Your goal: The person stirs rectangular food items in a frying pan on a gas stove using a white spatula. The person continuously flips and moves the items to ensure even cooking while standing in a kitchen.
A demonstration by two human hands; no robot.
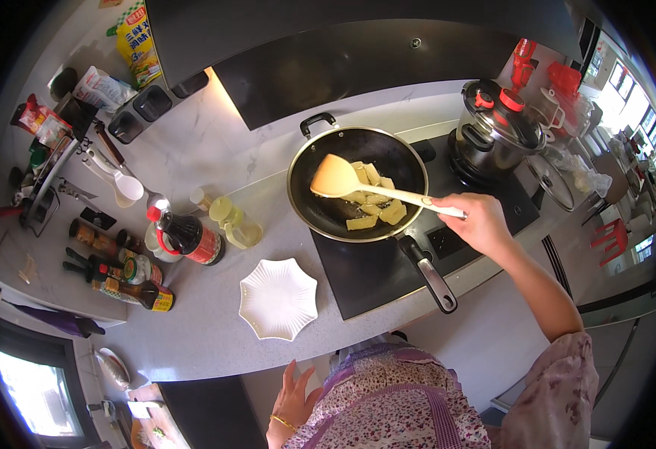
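My right hand (477, 221) is closed around the handle end of a pale wooden spatula (336, 178), whose broad blade hangs over the left part of a black wok (319, 216). Several pale yellow food pieces (392, 212) lie in the wok, partly hidden by the spatula. The wok sits on a black cooktop (356, 280), its long handle pointing towards my body. Near the counter's front edge, my left hand (294, 395) holds nothing and its fingers are apart. A white scalloped plate (278, 299) rests on the counter left of the cooktop.
A pressure cooker (488, 137) stands on the cooktop's right side, beside a glass lid (551, 182). Left of the wok are a glass oil jug (241, 227), a red-capped sauce bottle (193, 241) and several seasoning bottles (148, 294). A range hood (361, 62) overhangs the back.
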